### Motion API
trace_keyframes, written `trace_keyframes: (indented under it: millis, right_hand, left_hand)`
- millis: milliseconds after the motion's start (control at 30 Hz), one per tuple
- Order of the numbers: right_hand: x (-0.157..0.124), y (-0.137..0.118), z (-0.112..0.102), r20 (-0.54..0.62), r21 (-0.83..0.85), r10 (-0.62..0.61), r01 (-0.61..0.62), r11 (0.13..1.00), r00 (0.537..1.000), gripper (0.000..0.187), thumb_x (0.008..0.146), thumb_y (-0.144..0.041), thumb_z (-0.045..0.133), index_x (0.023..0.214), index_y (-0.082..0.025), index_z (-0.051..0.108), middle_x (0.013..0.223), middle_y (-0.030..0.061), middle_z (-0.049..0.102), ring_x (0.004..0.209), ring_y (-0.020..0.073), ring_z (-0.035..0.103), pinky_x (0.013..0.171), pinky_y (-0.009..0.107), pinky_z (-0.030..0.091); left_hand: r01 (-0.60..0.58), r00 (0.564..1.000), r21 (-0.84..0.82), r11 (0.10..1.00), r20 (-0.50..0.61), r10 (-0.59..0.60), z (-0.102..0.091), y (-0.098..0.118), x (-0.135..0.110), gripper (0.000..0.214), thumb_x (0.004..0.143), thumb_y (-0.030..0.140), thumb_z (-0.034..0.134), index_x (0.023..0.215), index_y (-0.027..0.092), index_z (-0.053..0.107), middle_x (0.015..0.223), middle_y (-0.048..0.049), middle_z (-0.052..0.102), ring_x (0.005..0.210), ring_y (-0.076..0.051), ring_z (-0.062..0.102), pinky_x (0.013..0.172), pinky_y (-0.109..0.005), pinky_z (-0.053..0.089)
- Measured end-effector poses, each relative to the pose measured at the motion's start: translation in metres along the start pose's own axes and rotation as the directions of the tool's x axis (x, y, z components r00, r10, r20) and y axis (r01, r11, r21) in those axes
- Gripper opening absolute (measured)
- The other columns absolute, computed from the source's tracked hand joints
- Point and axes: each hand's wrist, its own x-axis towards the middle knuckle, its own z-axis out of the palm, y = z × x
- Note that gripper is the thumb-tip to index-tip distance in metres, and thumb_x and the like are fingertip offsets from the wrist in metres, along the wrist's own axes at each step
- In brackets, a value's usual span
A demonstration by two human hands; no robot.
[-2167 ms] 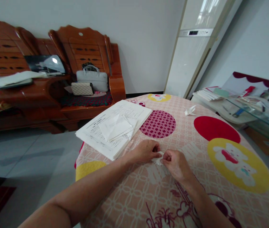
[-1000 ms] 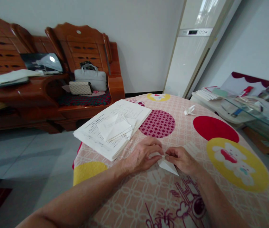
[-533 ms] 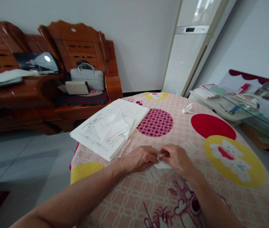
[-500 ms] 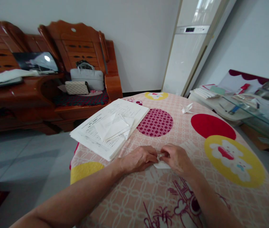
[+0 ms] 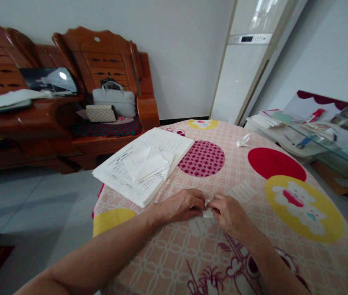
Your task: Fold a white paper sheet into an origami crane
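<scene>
White paper (image 5: 208, 214) is pinched by left hand (image 5: 186, 205) and right hand (image 5: 229, 212), near printed sheets (image 5: 121, 170).

Left hand (image 5: 189, 205) nearly meets right hand (image 5: 227, 212), both (apparently) pinching.

White paper (image 5: 208, 214): small, plain, mostly covered; full outline and folds cannot be made out.
Paper's lower part: a short pale strip with a fairly straight near side, low over the table (image 5: 167, 250).
Paper's upper part: a little white bit between the fingertips.
Grip: left hand (image 5: 189, 205) and right hand (image 5: 230, 214), one each side.
Table spot: well in from the left and far edges.
</scene>
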Motion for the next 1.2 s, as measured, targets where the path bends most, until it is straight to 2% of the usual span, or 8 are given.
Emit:
trace_keyframes:
  millis: [100,233,367,600,700,967,1200]
  right_hand:
    - [-0.005,-0.001,-0.002,0.013,0.020,-0.003,0.003,1.000,1.000,0.020,0.078,0.000,0.054,0.076,-0.015,0.068,0.079,0.0036,0.059,0.075,0.0150,0.058,0.065,0.025,0.036]
    - [-0.011,-0.001,-0.002,0.042,0.062,0.001,-0.004,0.998,0.999,0.006,0.079,-0.010,0.065,0.079,-0.016,0.066,0.083,0.0028,0.058,0.074,0.0151,0.059,0.066,0.025,0.040]
    - [-0.017,0.001,0.005,-0.022,0.055,-0.039,0.040,0.998,0.999,0.010,0.080,-0.009,0.066,0.087,-0.016,0.066,0.088,0.0034,0.059,0.080,0.0166,0.060,0.071,0.026,0.043]
    - [-0.020,0.002,0.013,-0.093,0.013,-0.071,0.073,0.997,0.993,0.013,0.084,-0.008,0.060,0.074,-0.016,0.064,0.080,0.0031,0.058,0.075,0.0162,0.059,0.068,0.027,0.044]
    - [-0.020,0.003,0.013,-0.101,0.019,-0.072,0.075,0.997,0.992,0.012,0.082,-0.007,0.061,0.075,-0.016,0.064,0.080,0.0027,0.058,0.075,0.0158,0.059,0.068,0.026,0.044]
    - [-0.021,0.001,0.010,-0.077,0.070,-0.051,0.056,0.996,0.996,0.014,0.085,-0.007,0.059,0.077,-0.016,0.065,0.080,0.0026,0.057,0.076,0.0150,0.058,0.069,0.026,0.043]
    - [-0.020,0.000,0.011,-0.101,0.057,-0.064,0.070,0.996,0.993,0.016,0.084,-0.007,0.059,0.072,-0.016,0.066,0.078,0.0030,0.056,0.073,0.0143,0.057,0.067,0.024,0.042]
  left_hand:
    - [-0.016,1.000,0.012,1.000,0.015,0.016,0.000,0.000,0.000,0.016,0.091,0.018,0.055,0.091,0.015,0.070,0.093,-0.0086,0.066,0.086,-0.016,0.063,0.077,-0.023,0.046]
    - [-0.080,0.996,0.070,0.994,0.046,0.077,-0.001,-0.001,-0.001,0.015,0.091,0.020,0.055,0.097,0.015,0.069,0.096,-0.0093,0.066,0.089,-0.017,0.063,0.078,-0.024,0.046]
    - [-0.113,0.993,0.140,0.984,0.036,0.109,0.000,-0.003,-0.002,0.016,0.093,0.023,0.053,0.096,0.016,0.068,0.094,-0.0087,0.066,0.087,-0.016,0.063,0.076,-0.025,0.046]
    - [-0.171,0.985,0.277,0.946,0.054,0.162,0.001,-0.001,-0.002,0.018,0.094,0.022,0.051,0.092,0.016,0.067,0.089,-0.0079,0.066,0.086,-0.017,0.062,0.073,-0.026,0.045]
    - [-0.187,0.982,0.301,0.935,0.056,0.179,0.000,0.001,-0.001,0.017,0.093,0.022,0.052,0.092,0.016,0.067,0.087,-0.0078,0.066,0.085,-0.017,0.062,0.072,-0.027,0.045]
    - [-0.163,0.987,0.235,0.958,0.041,0.158,0.001,-0.001,-0.002,0.017,0.093,0.022,0.052,0.094,0.017,0.068,0.090,-0.0086,0.067,0.087,-0.017,0.062,0.076,-0.026,0.045]
    - [-0.147,0.989,0.210,0.967,0.025,0.145,0.001,-0.001,-0.003,0.017,0.093,0.020,0.051,0.087,0.017,0.067,0.087,-0.0079,0.066,0.084,-0.016,0.062,0.074,-0.026,0.044]
